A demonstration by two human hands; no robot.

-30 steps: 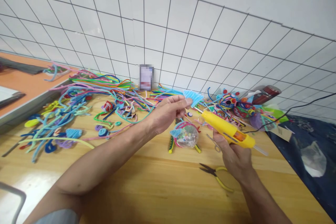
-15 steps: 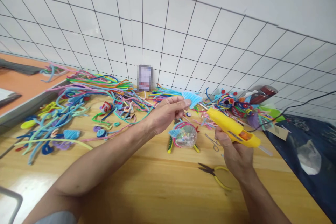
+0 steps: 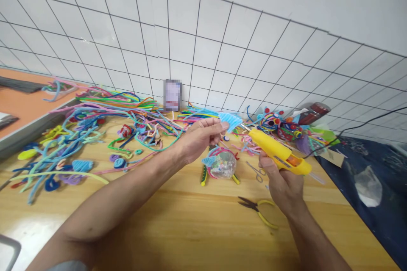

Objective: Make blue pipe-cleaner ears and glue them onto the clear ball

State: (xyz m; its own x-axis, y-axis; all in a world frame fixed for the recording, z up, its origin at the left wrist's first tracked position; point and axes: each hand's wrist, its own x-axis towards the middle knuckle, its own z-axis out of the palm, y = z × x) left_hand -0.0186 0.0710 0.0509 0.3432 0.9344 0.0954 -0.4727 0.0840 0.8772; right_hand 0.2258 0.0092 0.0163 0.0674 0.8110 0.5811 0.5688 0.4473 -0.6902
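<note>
Between thumb and fingers, my left hand (image 3: 205, 135) pinches a light-blue triangular piece of pipe cleaners (image 3: 230, 122) above the table. My right hand (image 3: 282, 178) grips a yellow hot glue gun (image 3: 275, 150), its metal nozzle pointing left at the blue piece's right tip; whether they touch I cannot tell. Below them on the table sits a clear ball (image 3: 224, 165) filled with colourful bits, with pink pipe cleaner and a blue fin on its left side. It rests against a tool with yellow-tipped handles (image 3: 204, 175).
Pliers with yellow handles (image 3: 259, 211) and small scissors (image 3: 257, 172) lie on the wooden table. Loose pipe cleaners (image 3: 60, 148) spread across the left and back. Finished colourful figures (image 3: 270, 120) and a dark red can (image 3: 314, 113) stand back right. The gun's black cord (image 3: 356, 126) runs right.
The whole view has shifted slightly. Both hands keep nearly the same pose, the glue gun's nozzle still at the blue piece's tip.
</note>
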